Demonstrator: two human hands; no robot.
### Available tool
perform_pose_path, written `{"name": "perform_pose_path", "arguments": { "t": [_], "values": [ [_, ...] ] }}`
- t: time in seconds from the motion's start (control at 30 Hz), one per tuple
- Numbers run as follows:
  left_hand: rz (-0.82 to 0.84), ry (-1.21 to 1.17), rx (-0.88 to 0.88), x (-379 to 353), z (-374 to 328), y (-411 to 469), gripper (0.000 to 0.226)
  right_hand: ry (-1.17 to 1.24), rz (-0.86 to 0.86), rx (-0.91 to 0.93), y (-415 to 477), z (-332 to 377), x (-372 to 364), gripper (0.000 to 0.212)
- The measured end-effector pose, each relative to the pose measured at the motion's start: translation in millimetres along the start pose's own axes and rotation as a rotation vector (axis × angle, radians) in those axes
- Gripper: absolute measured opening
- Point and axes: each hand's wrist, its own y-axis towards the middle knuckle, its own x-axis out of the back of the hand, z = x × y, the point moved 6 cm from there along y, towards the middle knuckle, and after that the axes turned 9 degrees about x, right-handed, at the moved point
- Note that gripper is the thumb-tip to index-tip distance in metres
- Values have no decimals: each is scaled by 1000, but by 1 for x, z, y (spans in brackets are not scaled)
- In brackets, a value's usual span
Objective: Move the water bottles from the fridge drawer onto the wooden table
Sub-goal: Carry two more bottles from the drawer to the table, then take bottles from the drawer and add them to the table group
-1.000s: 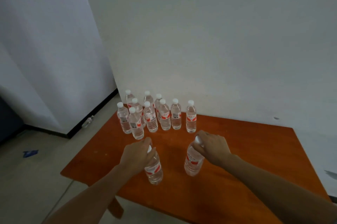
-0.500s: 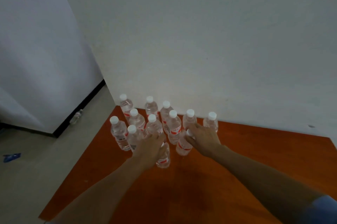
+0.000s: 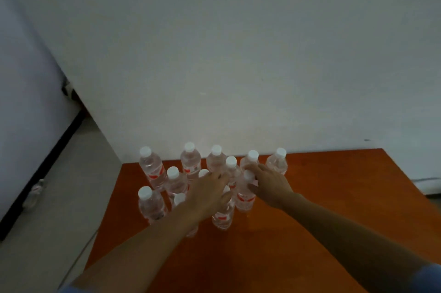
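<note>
Head view shows you a reddish-brown wooden table [image 3: 322, 209] pushed with its far edge against a plain white wall [image 3: 238, 54], and its left corner juts out over a pale grey floor [image 3: 71, 209]. To your left a white panel [image 3: 23, 101] runs back at an angle, with black skirting [image 3: 47, 164] along its foot. A stray bottle [image 3: 35, 191] lies on the floor just beside that skirting. On the wall low to the right there is a small dark mark [image 3: 367, 140]. The water bottles are on the table: a cluster of bottles [image 3: 191, 164] with white caps and red labels stands upright at the far left end, close to the wall. Your two arms reach into its near side. Your left hand [image 3: 207, 193] covers the top of the front bottle [image 3: 223, 216], the one nearest you, and your thumb curls against its neck in a grip. Its base meets the tabletop. Your right hand [image 3: 269, 185] pinches the capped bottle [image 3: 244, 199] just beside it, with fingers above the cap and thumb below on the shoulder. That bottle stands at the edge of the cluster, touching or nearly touching its neighbours; you cannot tell which from here. The two held bottles sit side by side, close together. A blue sleeve [image 3: 429, 278] shows at your right elbow. The picture is dim and slightly blurred.
</note>
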Motion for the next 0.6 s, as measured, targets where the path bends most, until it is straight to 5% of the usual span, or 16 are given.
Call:
{"name": "perform_pose_path", "arguments": {
  "t": [0.27,0.6],
  "values": [
    [-85,-7,-221,34,-68,36,29,-62,-16,-323,-86,-48,41,45],
    [110,110,-709,-33,-343,-33,22,-184,-160,-767,-394,-102,113,39]
  ]
}}
